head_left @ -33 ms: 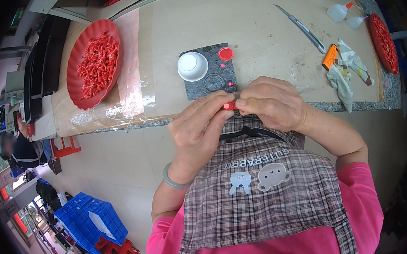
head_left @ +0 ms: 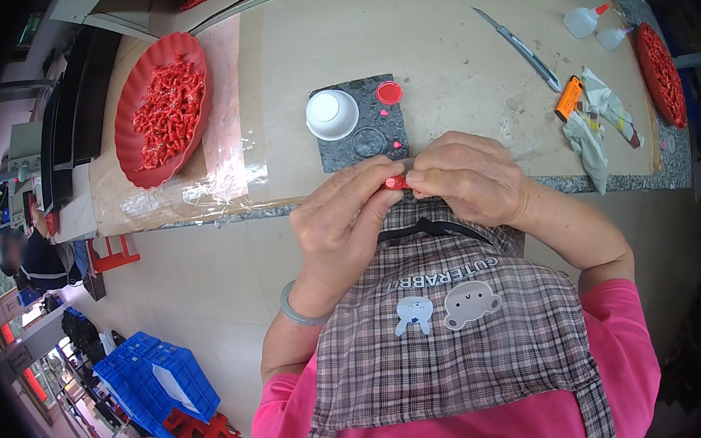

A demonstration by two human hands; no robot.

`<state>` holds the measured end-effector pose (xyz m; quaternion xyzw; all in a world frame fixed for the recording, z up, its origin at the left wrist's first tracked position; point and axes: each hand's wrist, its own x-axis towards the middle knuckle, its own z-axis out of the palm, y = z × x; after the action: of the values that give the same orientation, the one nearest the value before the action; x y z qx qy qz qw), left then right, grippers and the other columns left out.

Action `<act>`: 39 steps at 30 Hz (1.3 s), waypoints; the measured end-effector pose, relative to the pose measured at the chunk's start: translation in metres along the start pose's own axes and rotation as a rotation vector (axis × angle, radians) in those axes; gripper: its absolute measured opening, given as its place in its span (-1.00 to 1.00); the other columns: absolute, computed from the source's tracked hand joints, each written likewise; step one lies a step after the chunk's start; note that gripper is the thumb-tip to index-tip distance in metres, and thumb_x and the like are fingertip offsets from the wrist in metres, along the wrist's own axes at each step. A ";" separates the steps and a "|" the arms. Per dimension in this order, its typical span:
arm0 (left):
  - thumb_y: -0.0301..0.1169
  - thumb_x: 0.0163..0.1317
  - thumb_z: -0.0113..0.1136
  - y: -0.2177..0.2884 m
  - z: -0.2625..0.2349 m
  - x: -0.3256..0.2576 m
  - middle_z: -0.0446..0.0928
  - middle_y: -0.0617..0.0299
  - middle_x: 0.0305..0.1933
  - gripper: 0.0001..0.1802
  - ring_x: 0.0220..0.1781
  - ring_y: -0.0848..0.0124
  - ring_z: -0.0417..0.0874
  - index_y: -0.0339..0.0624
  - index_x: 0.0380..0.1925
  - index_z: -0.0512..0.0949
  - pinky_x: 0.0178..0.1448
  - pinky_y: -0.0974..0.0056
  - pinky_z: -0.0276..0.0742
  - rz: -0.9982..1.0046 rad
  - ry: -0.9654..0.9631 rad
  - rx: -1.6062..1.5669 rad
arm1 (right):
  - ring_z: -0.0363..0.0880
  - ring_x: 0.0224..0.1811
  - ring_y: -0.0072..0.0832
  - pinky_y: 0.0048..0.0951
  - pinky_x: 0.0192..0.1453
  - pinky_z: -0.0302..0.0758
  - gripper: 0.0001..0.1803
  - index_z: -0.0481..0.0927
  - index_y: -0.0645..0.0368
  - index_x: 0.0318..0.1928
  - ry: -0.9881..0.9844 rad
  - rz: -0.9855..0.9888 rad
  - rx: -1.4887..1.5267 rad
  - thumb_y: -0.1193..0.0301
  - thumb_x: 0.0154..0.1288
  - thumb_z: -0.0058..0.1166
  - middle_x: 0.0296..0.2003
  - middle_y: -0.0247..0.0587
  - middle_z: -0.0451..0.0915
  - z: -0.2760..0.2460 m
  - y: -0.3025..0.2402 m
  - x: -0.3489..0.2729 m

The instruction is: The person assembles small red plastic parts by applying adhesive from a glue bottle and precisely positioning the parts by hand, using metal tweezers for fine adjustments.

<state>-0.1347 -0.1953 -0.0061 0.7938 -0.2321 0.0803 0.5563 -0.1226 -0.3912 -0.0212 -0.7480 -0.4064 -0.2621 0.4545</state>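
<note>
Left hand (head_left: 339,210), right hand (head_left: 473,183): grips are clamping one small red piece (head_left: 394,183) between them, by the near edge of the tabletop (head_left: 429,60). No change is showing since the preceding frame; work is apparently holding steady. Beyond: dark slab (head_left: 384,124), bearing white cup (head_left: 331,116).

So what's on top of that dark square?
A white cup, a round red piece, two tiny pink bits and a ring outline. The cup hides what's beneath it; the left hand covers some of the dark square too.
</note>
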 end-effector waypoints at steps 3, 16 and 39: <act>-0.66 -0.02 0.36 0.001 0.000 0.001 0.68 -0.01 -0.27 -0.74 -0.20 0.19 0.73 -0.34 -0.25 0.65 -0.12 0.27 0.65 -0.006 -0.003 -0.007 | 0.63 -0.41 -0.27 -0.40 -0.39 0.59 -0.61 0.57 0.23 -0.14 -0.010 -0.002 0.003 0.64 -0.06 0.33 -0.36 -0.15 0.61 -0.001 0.001 0.000; -0.65 -0.04 0.37 -0.001 0.003 0.004 0.66 -0.01 -0.29 -0.74 -0.29 0.18 0.71 -0.37 -0.27 0.64 -0.21 0.27 0.63 0.208 0.052 0.112 | 0.65 -0.42 -0.29 -0.42 -0.42 0.59 -0.66 0.56 0.26 -0.18 0.050 0.041 0.016 0.65 -0.03 0.32 -0.38 -0.12 0.62 0.004 -0.003 -0.003; -0.65 -0.02 0.35 0.001 0.003 0.005 0.66 -0.02 -0.29 -0.75 -0.26 0.18 0.71 -0.38 -0.27 0.63 -0.19 0.26 0.64 0.162 0.038 0.087 | 0.65 -0.44 -0.31 -0.42 -0.43 0.58 -0.71 0.56 0.26 -0.18 0.113 0.084 0.021 0.66 0.04 0.28 -0.40 -0.11 0.63 0.009 -0.005 -0.005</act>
<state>-0.1313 -0.1994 -0.0044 0.7944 -0.2812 0.1499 0.5171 -0.1296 -0.3836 -0.0269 -0.7436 -0.3510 -0.2802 0.4954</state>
